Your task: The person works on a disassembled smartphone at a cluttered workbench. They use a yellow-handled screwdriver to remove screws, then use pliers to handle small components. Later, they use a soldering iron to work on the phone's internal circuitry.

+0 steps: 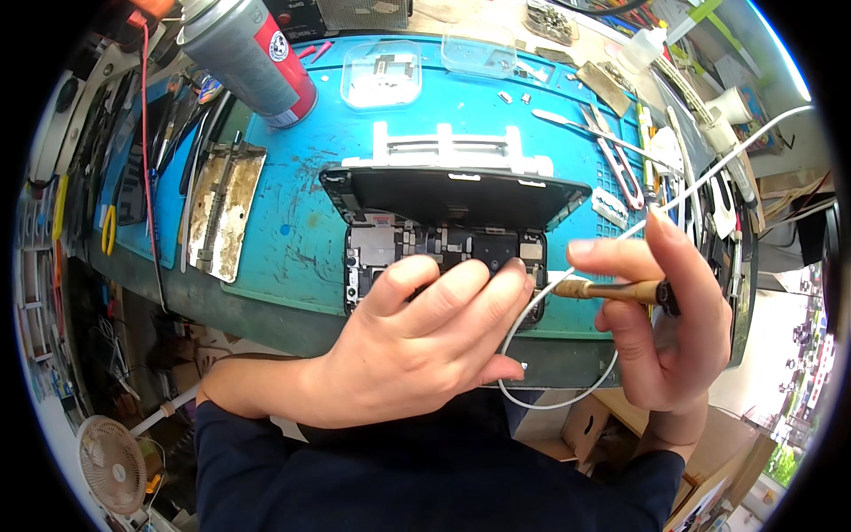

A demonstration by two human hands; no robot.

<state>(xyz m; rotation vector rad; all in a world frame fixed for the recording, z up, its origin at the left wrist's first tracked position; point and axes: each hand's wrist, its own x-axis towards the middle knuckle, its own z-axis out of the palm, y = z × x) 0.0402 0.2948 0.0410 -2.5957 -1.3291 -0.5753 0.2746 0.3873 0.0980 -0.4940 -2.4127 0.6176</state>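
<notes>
A smartphone lies opened on the blue mat, its inner parts bared. Its dark screen half tilts up at the back against a white bracket. Over the phone's front reaches my left hand, fingers bent and somewhat apart, the thumb held away from them. Its forefinger lies near the phone's right edge; some fingertips are hidden. My right hand is closed around a gold-coloured screwdriver, which points left toward that edge; its tip is hidden. A white cable loops in front of the tool and past the right fingers.
A spray can stands at the back left, near a worn metal plate. Small clear boxes sit at the back. Tweezers and other tools lie on the right. Below the bench at left is a fan.
</notes>
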